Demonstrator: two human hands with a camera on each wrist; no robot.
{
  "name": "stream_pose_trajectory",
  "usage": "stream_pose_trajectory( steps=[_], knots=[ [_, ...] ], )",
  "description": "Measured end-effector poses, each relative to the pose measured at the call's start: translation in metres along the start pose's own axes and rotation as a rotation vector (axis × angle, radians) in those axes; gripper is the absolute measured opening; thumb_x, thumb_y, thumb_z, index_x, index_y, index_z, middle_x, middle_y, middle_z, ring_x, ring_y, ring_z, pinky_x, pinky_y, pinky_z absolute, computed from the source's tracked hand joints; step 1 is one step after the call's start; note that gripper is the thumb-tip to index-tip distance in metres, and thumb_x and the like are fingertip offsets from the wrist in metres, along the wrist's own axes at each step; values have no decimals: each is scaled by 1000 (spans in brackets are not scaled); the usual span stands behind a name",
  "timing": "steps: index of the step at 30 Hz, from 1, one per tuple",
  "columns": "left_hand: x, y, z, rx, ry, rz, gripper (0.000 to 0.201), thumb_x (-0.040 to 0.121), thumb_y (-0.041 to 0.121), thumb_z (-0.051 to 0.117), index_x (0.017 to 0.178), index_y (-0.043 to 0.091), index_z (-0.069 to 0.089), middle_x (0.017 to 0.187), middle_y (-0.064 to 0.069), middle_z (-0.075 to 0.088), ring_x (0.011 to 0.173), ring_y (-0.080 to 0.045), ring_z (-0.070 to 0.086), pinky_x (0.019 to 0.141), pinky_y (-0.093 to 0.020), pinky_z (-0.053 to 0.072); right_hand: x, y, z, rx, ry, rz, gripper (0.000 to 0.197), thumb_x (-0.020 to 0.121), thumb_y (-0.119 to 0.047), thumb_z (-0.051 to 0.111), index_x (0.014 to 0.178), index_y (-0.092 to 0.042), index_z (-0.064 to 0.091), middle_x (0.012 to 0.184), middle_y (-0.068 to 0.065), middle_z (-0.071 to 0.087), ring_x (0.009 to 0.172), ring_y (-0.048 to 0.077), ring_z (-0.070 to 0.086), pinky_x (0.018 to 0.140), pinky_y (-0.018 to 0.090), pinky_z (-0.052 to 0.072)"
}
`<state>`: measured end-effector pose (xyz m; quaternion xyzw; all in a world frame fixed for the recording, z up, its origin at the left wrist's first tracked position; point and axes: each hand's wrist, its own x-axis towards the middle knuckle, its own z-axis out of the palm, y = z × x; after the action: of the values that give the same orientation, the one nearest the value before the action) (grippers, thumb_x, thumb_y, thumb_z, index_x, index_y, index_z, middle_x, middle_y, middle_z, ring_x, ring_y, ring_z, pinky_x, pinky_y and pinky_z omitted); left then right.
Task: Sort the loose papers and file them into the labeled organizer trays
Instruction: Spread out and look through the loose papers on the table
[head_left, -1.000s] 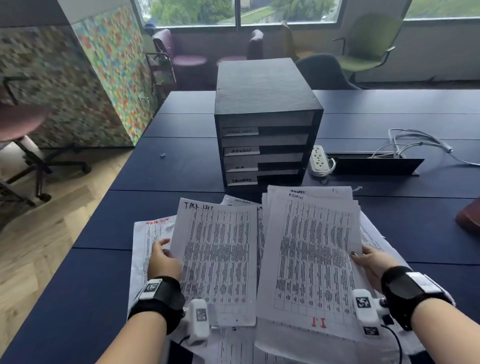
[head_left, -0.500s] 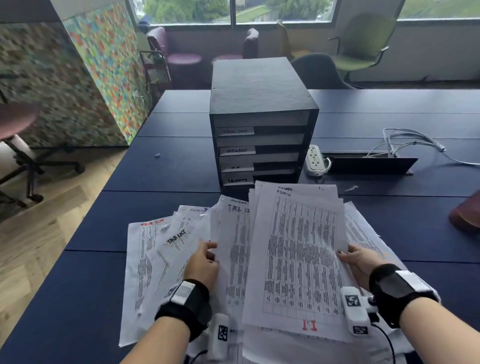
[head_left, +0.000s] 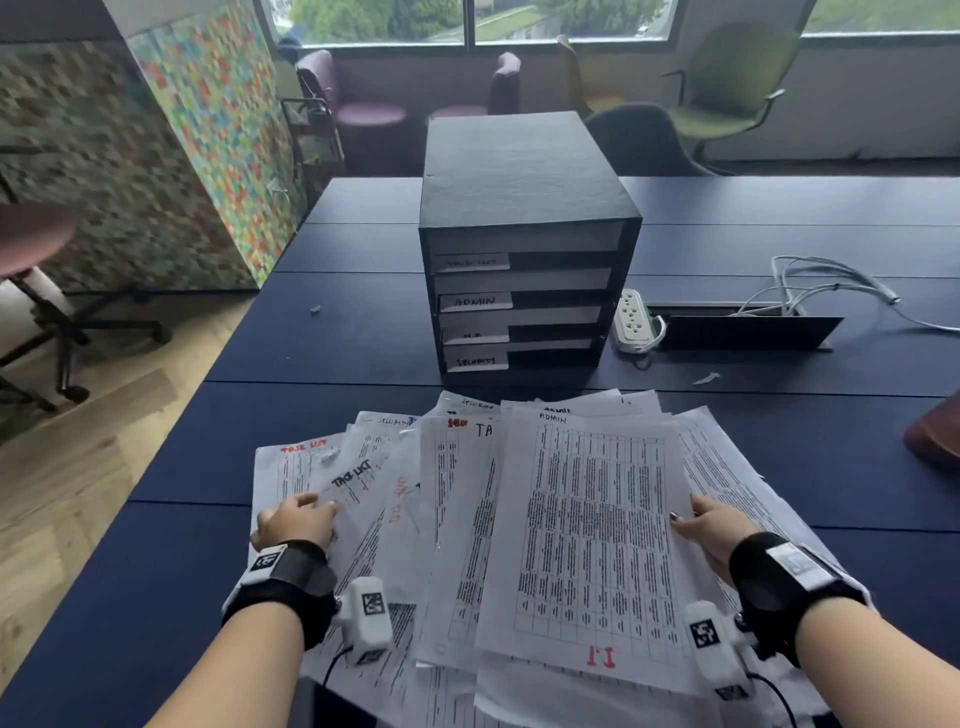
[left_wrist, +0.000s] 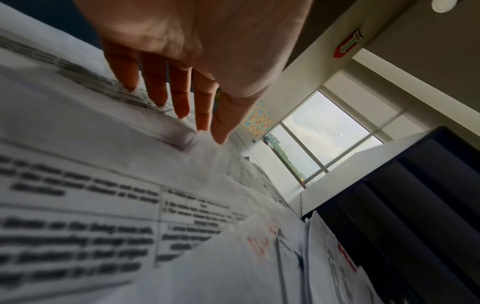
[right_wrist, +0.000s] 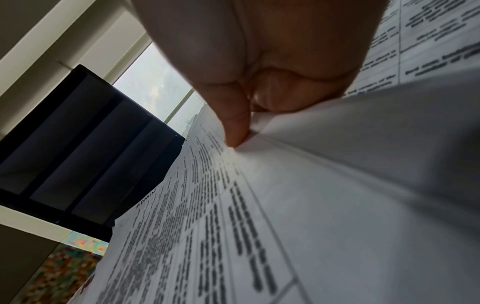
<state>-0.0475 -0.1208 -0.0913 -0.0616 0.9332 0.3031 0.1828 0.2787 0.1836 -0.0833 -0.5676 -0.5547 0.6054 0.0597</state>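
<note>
- Papers lie fanned over the near edge of the dark blue table, just in front of the black organizer, whose four trays read TASK LIST, ADMIN, H.R and SECURITY from top to bottom.
- Compared with a second ago, the sheet the left hand held up has gone back down into the spread, and the fan has widened toward the left; no tray shows a newly filed sheet, so I judge this is still sorting, not filing.
- ADMIN sheet, on top at the right, runs with its long axis away from the person, heading toward the organizer and tilted slightly left.
- TASK LIST sheet, at the left, lies skewed, its heading slanting up to the right.
- Left hand has moved out to the left edge of the fan; its fingers are straight and spread, tips on the paper, gripping nothing.
- Right hand keeps its pinch on the ADMIN sheet's right edge, thumb on top, fingers curled beneath.
</note>
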Motion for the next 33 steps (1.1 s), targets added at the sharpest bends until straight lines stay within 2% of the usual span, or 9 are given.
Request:
stream_pose_trajectory(
  steps=[4,9,12,16,18,22,26,30,33],
  knots=[
    [-9,7,3,-36,-3,-24,28,82,31,66,108,21,65,133,-13,36,129,-32,29,107,-38,29,6,5,-2,-61,-5,-4,28,86,5,55,113,-3,58,105,17,65,106,37,59,100,52,42],
    [-18,10,4,58,129,86,24,73,31,72,93,22,63,122,-10,39,117,-32,36,104,-45,32,1,1,-1,-17,-23,6,30,88,9,49,116,1,55,96,16,63,97,33,57,102,54,39],
    [-24,11,6,6,148,140,21,76,28,72,94,23,62,119,-12,45,116,-33,40,102,-43,32,0,1,-1,2,-21,7,31,89,10,49,119,4,53,91,13,63,92,31,58,95,47,45],
    [-29,7,13,-200,-44,196,23,84,18,66,105,11,59,106,-13,64,93,-30,59,81,-36,47,-4,-1,-2,63,-32,1,34,89,12,45,122,8,50,89,13,60,88,28,56,91,40,44],
    [-32,8,13,-199,-115,190,22,86,14,62,108,8,59,99,-12,66,90,-30,61,81,-36,48,-5,-1,-2,82,-39,-3,34,89,13,45,122,9,49,89,14,60,88,28,56,91,40,44],
    [-30,9,7,-289,-166,157,9,86,5,61,94,8,61,90,-13,65,82,-27,59,78,-34,47,-5,-1,-2,84,-29,13,35,89,12,45,124,9,48,89,16,60,80,26,57,85,41,46],
    [-31,9,2,-408,-248,128,16,86,3,61,101,0,64,93,-17,68,83,-26,62,81,-41,51,-5,-1,-2,103,-41,26,35,90,11,44,125,8,47,89,17,60,79,28,57,84,43,46],
    [-41,15,7,-220,-284,207,17,93,16,54,106,11,63,101,-12,66,96,-29,60,81,-32,44,-7,-1,0,125,-53,22,37,91,12,41,127,6,46,87,17,60,75,29,57,68,38,53],
    [-43,13,13,-210,-225,136,61,98,50,31,132,3,50,133,-22,52,123,-35,47,102,-37,34,-10,-2,1,140,-61,16,38,91,12,40,128,4,46,85,16,61,72,28,57,50,28,56]
  ],
)
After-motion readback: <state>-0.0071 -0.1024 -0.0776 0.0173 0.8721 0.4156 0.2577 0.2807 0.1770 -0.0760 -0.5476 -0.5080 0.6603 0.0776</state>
